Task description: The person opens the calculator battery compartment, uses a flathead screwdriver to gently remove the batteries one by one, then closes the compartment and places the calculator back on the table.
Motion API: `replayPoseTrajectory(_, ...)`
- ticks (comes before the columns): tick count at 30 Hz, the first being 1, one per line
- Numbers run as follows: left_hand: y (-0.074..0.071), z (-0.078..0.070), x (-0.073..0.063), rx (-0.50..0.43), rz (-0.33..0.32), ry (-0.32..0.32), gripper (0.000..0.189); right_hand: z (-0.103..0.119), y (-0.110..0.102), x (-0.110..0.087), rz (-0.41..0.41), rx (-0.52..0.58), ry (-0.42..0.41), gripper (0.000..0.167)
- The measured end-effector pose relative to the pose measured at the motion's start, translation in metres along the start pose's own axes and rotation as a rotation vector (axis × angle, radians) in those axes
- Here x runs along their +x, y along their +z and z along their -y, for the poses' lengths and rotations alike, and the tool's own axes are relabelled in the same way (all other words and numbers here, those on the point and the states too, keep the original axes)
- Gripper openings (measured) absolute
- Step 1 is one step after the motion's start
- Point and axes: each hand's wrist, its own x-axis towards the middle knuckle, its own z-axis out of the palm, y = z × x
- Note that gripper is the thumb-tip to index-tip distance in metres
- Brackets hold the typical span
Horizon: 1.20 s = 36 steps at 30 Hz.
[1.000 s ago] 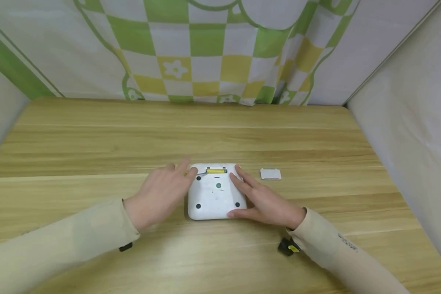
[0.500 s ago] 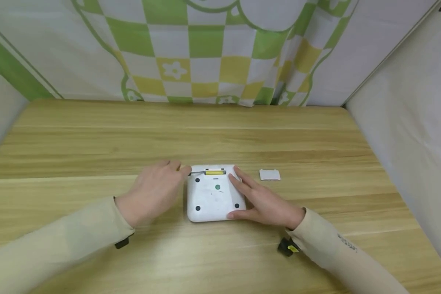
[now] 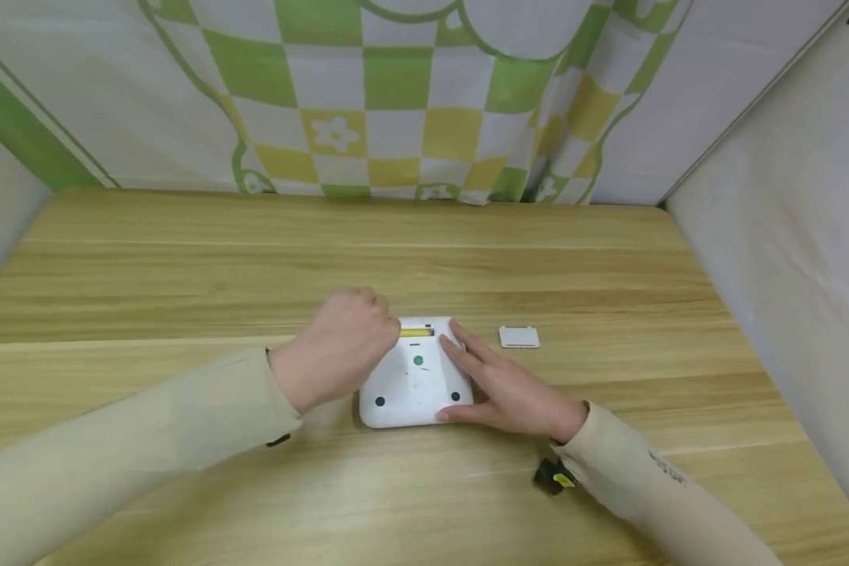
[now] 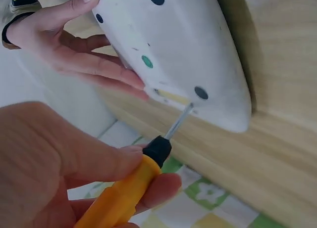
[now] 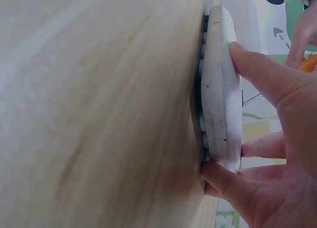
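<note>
Compared with 0.5 s ago, the left hand (image 3: 343,342) has swung in from beyond the white device's (image 3: 413,381) left side to over its far left corner, so in the head view it now covers the far left foot and the left end of the yellow battery (image 3: 417,332). The right hand (image 3: 505,385) and the small cover (image 3: 520,337) have stayed put. This looks like the screwdriver (image 4: 137,186) being angled up at the slot's left end to work on the battery; the battery still lies in its slot, so by my reading it is not yet freed.

The left grip is narrow, holding the screwdriver's yellow handle between thumb and fingers. In the left wrist view its metal shaft runs to the slot's left end, just beside the far left foot (image 4: 201,93); whether the tip touches the battery I cannot tell. The battery therefore sits just past the tip, partly under the left hand. The right grip is wide, thumb and fingers spread against the device's right side.

The device lies footed side up, about midway between the table's (image 3: 219,267) left and right edges, well apart from the far edge. The cover lies nearer the right edge.
</note>
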Motion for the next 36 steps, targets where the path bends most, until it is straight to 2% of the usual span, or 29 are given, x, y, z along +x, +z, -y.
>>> replayPoseTrajectory(2, 0.002, 0.002, 0.0, -0.029, 0.014, -0.014, 0.011, 0.0, 0.0, 0.0, -0.003, -0.004, 0.003, 0.093)
replayPoseTrajectory(6, 0.014, 0.009, -0.008, -0.126, 0.028, -0.088, 0.023, 0.001, 0.001, -0.001, -0.008, -0.014, 0.005, 0.093)
replayPoseTrajectory(9, 0.025, 0.013, -0.017, -0.172, 0.005, -0.134, 0.029, 0.002, 0.002, -0.001, -0.008, -0.017, -0.004, 0.093)
replayPoseTrajectory(13, 0.036, 0.017, -0.025, -0.242, -0.054, -0.183, 0.024, 0.003, 0.002, 0.0, -0.003, -0.018, -0.008, 0.093)
replayPoseTrajectory(19, 0.05, 0.022, -0.034, -0.354, -0.179, -0.19, 0.026, 0.004, 0.003, -0.001, 0.011, -0.024, 0.015, 0.094)
replayPoseTrajectory(22, 0.056, 0.023, -0.037, -0.422, -0.207, -0.204, 0.026, 0.005, 0.003, -0.001, 0.019, -0.023, 0.028, 0.094)
replayPoseTrajectory(25, 0.06, 0.023, -0.04, -0.471, -0.205, -0.226, 0.025, 0.005, 0.003, 0.0, 0.018, -0.025, 0.022, 0.093)
replayPoseTrajectory(30, 0.063, 0.022, -0.041, -0.499, -0.196, -0.258, 0.023, 0.005, 0.002, -0.001, 0.015, -0.033, 0.018, 0.092)
replayPoseTrajectory(36, 0.064, 0.022, -0.042, -0.53, -0.197, -0.265, 0.024, 0.005, 0.001, -0.001, 0.015, -0.035, 0.014, 0.092)
